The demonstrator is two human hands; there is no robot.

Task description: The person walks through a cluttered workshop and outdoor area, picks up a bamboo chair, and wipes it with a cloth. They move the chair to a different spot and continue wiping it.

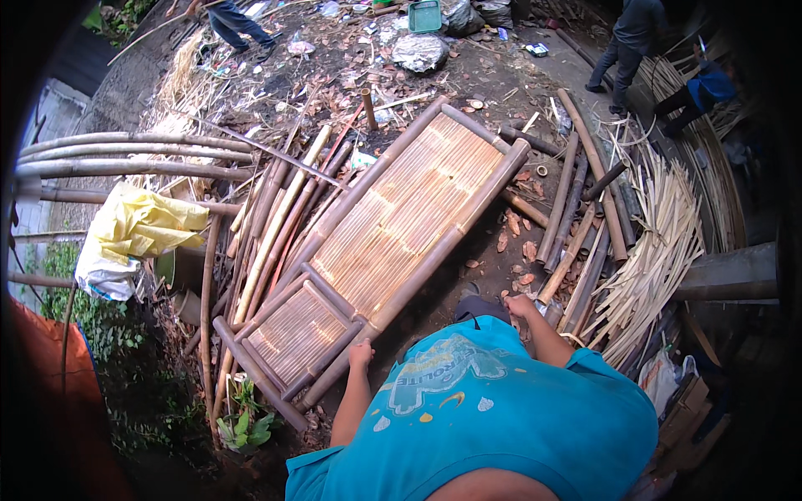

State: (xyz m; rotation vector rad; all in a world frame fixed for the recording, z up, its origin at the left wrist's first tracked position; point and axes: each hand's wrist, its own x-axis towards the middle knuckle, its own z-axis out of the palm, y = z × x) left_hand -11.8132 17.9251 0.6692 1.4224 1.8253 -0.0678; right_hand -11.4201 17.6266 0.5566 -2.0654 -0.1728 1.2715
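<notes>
A long bamboo bench frame point(418, 209) with a slatted top lies slanted on the ground, with a smaller slatted panel point(296, 334) at its near end. My left hand point(361, 352) grips the near end of the frame's thick side pole. My right hand point(520, 305) is lower right of the frame, fingers curled, beside the end of a short bamboo pole point(558, 280). Whether it holds anything is hidden. My blue shirt point(484, 409) fills the lower middle of the view.
Loose bamboo poles point(267, 225) lie left of the frame, more poles point(585, 192) and split strips point(660, 242) to the right. A yellow sheet point(138, 225) lies at left. Two people point(631, 42) stand at the back, amid litter and dry leaves.
</notes>
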